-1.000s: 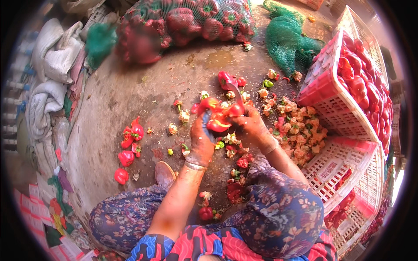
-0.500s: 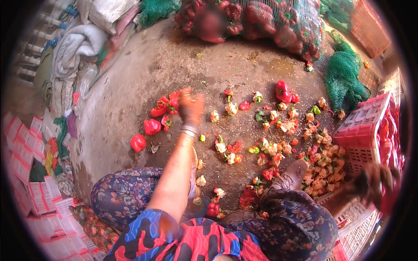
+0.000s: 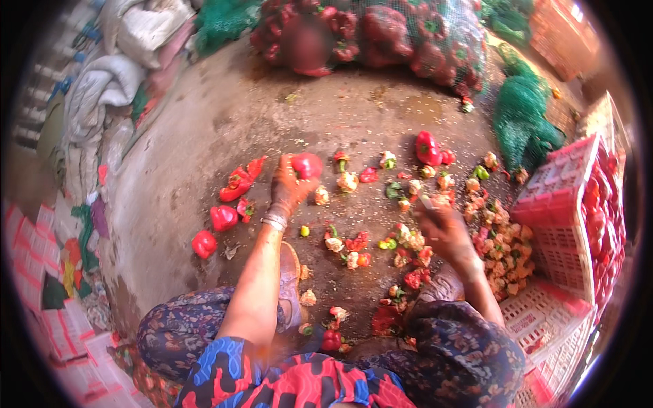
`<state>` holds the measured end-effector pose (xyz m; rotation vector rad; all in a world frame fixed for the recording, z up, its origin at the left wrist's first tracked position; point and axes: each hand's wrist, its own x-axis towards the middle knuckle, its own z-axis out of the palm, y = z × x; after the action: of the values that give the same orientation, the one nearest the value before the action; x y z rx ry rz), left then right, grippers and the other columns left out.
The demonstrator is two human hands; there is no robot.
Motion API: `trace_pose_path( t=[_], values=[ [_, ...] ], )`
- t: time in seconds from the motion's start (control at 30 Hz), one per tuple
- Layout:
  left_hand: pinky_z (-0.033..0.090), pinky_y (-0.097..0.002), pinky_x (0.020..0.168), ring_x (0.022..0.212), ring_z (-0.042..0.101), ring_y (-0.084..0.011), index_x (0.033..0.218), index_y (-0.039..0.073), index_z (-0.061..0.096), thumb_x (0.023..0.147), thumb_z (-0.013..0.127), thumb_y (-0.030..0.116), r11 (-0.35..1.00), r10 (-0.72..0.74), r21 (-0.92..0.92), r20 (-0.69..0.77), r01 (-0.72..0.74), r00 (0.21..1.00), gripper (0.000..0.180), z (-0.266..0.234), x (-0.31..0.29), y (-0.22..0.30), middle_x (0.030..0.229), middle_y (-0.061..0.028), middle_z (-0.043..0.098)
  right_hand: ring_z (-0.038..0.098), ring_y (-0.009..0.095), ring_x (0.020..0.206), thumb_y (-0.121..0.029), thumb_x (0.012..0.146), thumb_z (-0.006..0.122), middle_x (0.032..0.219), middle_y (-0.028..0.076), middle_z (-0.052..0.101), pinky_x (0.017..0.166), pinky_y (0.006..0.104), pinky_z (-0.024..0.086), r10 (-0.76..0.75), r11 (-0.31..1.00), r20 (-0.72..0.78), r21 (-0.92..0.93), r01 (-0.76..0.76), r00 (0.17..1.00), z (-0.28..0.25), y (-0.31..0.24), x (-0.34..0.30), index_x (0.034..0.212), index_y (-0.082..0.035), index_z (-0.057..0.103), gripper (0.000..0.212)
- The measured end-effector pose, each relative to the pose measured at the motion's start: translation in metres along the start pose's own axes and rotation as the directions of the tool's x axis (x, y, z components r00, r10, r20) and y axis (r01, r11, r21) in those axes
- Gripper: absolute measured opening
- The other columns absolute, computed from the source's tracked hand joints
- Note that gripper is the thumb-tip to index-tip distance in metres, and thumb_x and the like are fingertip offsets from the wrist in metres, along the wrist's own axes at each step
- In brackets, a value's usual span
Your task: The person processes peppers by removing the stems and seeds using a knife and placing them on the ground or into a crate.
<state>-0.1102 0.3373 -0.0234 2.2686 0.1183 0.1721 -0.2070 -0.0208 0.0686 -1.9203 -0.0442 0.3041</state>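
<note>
My left hand is closed round a shiny red bell pepper, held above the floor at centre left. My right hand is curled over the scraps at centre right. From its fingers sticks a small pale blade-like tool, blurred by motion; its handle is hidden in the fist. Left of my left hand, a split red pepper and whole red peppers lie on the floor. Cut-out pepper cores with pale seeds are scattered between and around my hands.
A heap of cores lies beside a pink crate of red peppers at right. A full net sack of peppers stands at the far side. Green netting lies far right; folded sacks and pink-white cartons are at left.
My left hand has picked up a red pepper from the left group and turned it upward. My right hand has swung in from beside the crate to the scraps at centre right.
</note>
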Motion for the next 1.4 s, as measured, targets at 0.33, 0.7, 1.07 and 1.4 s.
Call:
trace_pose_path(
  t=[0.33, 0.7, 1.07, 1.4],
  values=[
    [0.052, -0.0419, 0.083, 0.095, 0.064, -0.0373, 0.108, 0.007, 0.059, 0.061, 0.077, 0.017, 0.923, 0.384, -0.185, 0.397, -0.337, 0.833, 0.052, 0.023, -0.041, 0.173, 0.099, -0.0159, 0.063, 0.064, 0.043, 0.073, -0.022, 0.092, 0.058, 0.075, 0.022, 0.063, 0.062, 0.0524, 0.048, -0.236, 0.91, 0.155, -0.311, 0.274, 0.959, -0.005, -0.03, 0.016, 0.105, -0.009, 0.064, 0.019],
    [0.051, -0.0312, 0.087, 0.095, 0.061, -0.0147, 0.116, 0.006, 0.056, 0.066, 0.074, 0.016, 0.928, 0.281, -0.362, 0.512, -0.092, 0.812, 0.055, 0.024, -0.037, 0.189, 0.103, -0.0052, 0.063, 0.07, 0.027, 0.08, -0.025, 0.086, 0.072, 0.086, 0.015, 0.07, 0.072, 0.0391, 0.053, -0.138, 0.989, -0.088, -0.063, 0.133, 0.987, -0.026, 0.02, -0.001, 0.102, -0.006, 0.069, 0.025],
    [0.05, -0.0349, 0.084, 0.095, 0.064, -0.0257, 0.112, 0.007, 0.053, 0.062, 0.072, 0.016, 0.925, 0.374, -0.3, 0.607, -0.233, 0.701, 0.055, 0.02, -0.047, 0.212, 0.099, -0.0128, 0.064, 0.064, 0.013, 0.086, -0.017, 0.082, 0.072, 0.099, 0.005, 0.069, 0.08, 0.0292, 0.052, -0.106, 0.909, 0.184, 0.417, 0.02, 0.977, -0.038, -0.03, 0.004, 0.119, 0.001, 0.063, 0.042],
    [0.048, -0.0298, 0.094, 0.107, 0.057, -0.017, 0.124, 0.003, 0.057, 0.078, 0.071, 0.006, 0.682, 0.257, -0.615, 0.708, 0.395, 0.658, 0.048, 0.047, -0.05, 0.18, 0.117, -0.0058, 0.06, 0.055, 0.008, 0.062, -0.02, 0.076, 0.066, 0.07, 0.001, 0.063, 0.056, 0.0301, 0.047, 0.231, 0.894, -0.052, 0.405, -0.191, 0.972, -0.018, -0.027, -0.007, 0.087, 0.002, 0.067, 0.025]
  ],
)
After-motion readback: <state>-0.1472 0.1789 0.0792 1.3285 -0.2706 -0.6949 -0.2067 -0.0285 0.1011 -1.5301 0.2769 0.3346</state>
